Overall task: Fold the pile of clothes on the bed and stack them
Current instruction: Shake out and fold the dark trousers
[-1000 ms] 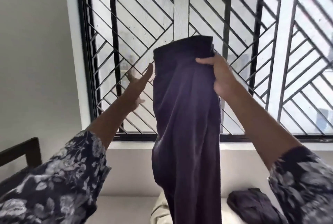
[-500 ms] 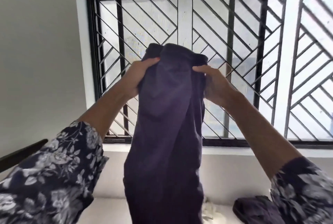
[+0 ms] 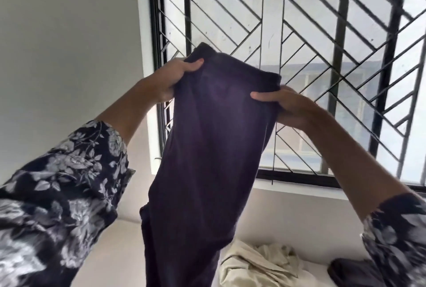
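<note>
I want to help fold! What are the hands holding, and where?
Both hands, left hand and right hand, grip the dark purple garment at its top edge.

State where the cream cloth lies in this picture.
The cream cloth lies crumpled on the bed, low and right of centre, between the hanging dark garment and a dark bundle.

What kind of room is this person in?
Probably a bedroom at home. A window with a black patterned grille is set in a plain wall, a pale bed surface lies below, and loose clothes sit there, like the cream garment.
</note>
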Demonstrator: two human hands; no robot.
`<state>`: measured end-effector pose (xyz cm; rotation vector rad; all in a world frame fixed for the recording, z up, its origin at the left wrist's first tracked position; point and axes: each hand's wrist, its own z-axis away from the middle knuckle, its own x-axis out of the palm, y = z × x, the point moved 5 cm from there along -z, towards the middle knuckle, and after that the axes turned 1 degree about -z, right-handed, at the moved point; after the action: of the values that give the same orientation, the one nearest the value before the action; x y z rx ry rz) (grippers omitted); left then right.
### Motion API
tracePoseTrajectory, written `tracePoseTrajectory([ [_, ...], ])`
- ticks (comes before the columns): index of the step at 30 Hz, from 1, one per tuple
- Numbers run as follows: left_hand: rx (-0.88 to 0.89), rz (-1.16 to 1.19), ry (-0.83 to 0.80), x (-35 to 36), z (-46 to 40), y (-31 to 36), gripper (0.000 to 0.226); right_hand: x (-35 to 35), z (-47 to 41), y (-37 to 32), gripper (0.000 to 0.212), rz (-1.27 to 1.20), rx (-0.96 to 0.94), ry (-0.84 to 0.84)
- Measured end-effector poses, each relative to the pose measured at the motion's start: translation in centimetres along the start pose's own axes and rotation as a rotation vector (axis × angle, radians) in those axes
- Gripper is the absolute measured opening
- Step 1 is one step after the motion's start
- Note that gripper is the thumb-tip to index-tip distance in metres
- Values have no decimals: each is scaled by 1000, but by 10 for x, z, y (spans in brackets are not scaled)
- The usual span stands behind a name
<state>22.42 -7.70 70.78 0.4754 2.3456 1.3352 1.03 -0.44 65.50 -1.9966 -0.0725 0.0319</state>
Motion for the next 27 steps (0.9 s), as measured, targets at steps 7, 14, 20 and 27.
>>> tracePoseTrajectory([
  [7, -101, -491, -35, -49, 26, -19, 25, 29, -19, 13, 37, 217, 199, -114],
  [14, 76, -213, -36, -76, 45, -17, 44, 64, -28, -7, 35, 185, -7, -208],
  [20, 124, -173, -13, -98, 29, -11, 33, 74, -61, -20, 20, 196, -109, -173],
  [27, -165, -582, -5, -142, -22, -138, 30, 53, -147, 90, 43, 830, 183, -160],
])
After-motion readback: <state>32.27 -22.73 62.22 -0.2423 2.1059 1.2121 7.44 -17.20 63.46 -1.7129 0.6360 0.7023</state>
